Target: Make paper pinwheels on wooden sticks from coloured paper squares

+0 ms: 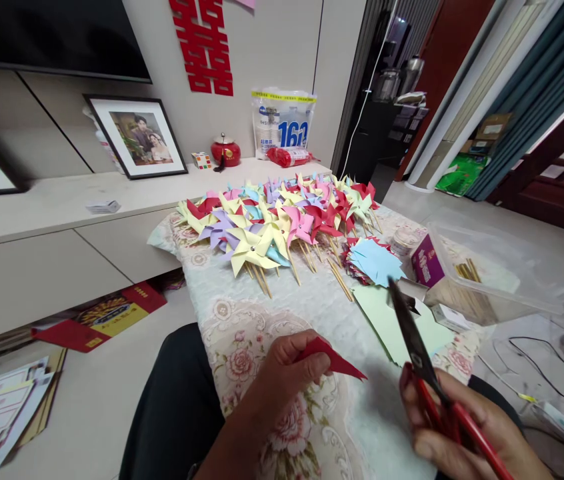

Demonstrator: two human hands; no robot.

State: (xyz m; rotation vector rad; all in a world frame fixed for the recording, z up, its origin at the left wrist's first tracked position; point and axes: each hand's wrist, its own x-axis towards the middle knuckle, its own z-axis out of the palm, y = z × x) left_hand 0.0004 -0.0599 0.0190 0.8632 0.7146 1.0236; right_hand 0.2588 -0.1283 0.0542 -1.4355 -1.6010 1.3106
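A folded piece of red paper is pinched in my left hand, its pointed end facing right. My right hand grips a pair of scissors with red handles, the dark blades pointing up and away from me and looking closed. The blades are apart from the red paper. Past my hands, light green paper sheets lie on the floral tablecloth. A stack of cut paper with light blue on top lies behind them. Many paper pinwheels on thin sticks cover the far part of the table.
To the right stands a clear plastic box holding sticks, with a small white box beside it. Loose sticks lie near the pinwheels. A white cabinet with framed photos runs along the wall. Cables trail on the floor at right.
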